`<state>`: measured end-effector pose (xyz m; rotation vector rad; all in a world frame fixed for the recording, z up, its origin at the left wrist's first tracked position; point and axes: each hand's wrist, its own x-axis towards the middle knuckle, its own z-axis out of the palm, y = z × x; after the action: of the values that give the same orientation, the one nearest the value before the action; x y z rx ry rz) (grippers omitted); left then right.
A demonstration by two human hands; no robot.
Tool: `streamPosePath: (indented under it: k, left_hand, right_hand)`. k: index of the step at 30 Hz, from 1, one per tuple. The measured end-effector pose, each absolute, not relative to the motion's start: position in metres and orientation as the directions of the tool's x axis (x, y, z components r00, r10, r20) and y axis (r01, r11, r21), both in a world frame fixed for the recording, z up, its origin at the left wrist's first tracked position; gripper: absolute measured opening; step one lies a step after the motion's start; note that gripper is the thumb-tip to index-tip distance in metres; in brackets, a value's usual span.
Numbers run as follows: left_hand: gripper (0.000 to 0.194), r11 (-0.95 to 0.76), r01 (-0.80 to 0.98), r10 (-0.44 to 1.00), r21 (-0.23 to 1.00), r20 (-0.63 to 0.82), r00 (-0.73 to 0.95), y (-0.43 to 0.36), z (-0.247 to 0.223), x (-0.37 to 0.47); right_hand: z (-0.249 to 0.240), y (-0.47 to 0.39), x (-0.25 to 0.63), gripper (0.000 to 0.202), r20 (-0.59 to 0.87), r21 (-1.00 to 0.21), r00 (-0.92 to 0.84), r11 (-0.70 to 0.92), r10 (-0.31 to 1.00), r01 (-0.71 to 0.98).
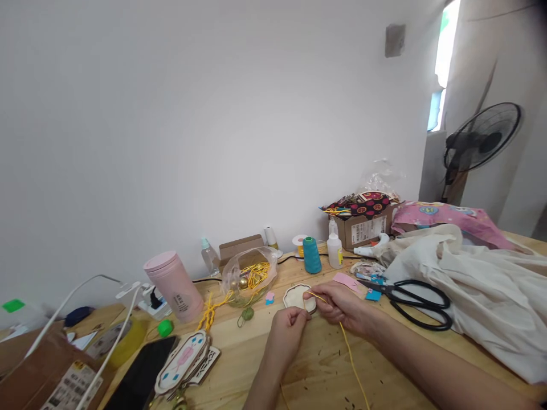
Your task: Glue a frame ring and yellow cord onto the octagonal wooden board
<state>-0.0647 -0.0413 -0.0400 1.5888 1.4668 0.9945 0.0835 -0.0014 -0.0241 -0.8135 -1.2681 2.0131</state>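
Note:
A yellow cord (351, 353) runs from my right hand (342, 304) down toward the front edge of the view. The right thumb and fingers are closed on it, and a short stretch crosses over the fingertips. My left hand (286, 331) is pinched shut close beside the right, apparently on the same cord; its fingertips partly hide what they grip. Another thin length of cord shows below the left wrist. Just behind both hands lies a pale scalloped plaque (296, 296) with a raised rim, partly covered by the fingers. Whether either hand touches it, I cannot tell.
Black-handled scissors (421, 304) and white cloth (453, 279) lie at right. A teal thread cone (312, 256) and glue bottle (335, 250) stand behind. At left are decorated plaques (183, 363), a phone (141, 373), a pink tumbler (175, 287) and a bag of yellow cord (256, 276).

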Motion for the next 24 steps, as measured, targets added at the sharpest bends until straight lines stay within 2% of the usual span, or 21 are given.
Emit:
streamPosePath:
  k: [3,5,7,9,12,15,19,24]
  left_hand:
    - [0.026,-0.044,0.396,0.998,0.917,0.025,0.054,-0.039,-0.042,-0.067]
    - [0.023,-0.030,0.382,0.998,0.924,0.006,0.064,-0.038,-0.043,-0.068]
    - [0.022,-0.020,0.372,0.998,0.928,-0.005,0.067,-0.037,-0.045,-0.068]
    - [0.024,-0.013,0.363,0.998,0.932,-0.009,0.058,-0.036,-0.046,-0.069]
    - [0.030,-0.004,0.355,0.999,0.935,-0.012,0.042,-0.035,-0.049,-0.070]
    - [0.035,-0.003,0.347,0.999,0.938,-0.009,0.032,-0.034,-0.049,-0.070]
    - [0.035,0.004,0.321,1.000,0.947,-0.010,0.015,-0.034,-0.047,-0.071]
    - [0.027,0.030,0.217,0.999,0.976,-0.031,0.005,-0.033,-0.045,-0.076]
  right_hand:
    - [-0.025,-0.002,0.081,0.023,-0.172,-0.963,-0.608,-0.263,0.775,-0.064]
    - [-0.028,-0.003,0.077,0.024,-0.146,-0.989,-0.574,-0.119,0.806,0.086]
    - [-0.031,-0.006,0.072,0.025,-0.088,-0.966,-0.541,0.060,0.836,0.250]
    - [-0.033,-0.008,0.070,0.025,0.060,-0.882,-0.519,0.289,0.853,0.372]
    - [-0.031,-0.011,0.072,0.022,0.297,-0.667,-0.521,0.564,0.800,0.486]
    - [-0.028,-0.011,0.075,0.019,0.333,-0.546,-0.535,0.621,0.777,0.562]
    - [-0.026,-0.008,0.077,0.014,0.300,-0.514,-0.527,0.600,0.795,0.613]
    - [-0.029,-0.007,0.077,0.009,0.408,-0.509,-0.525,0.663,0.747,0.548]
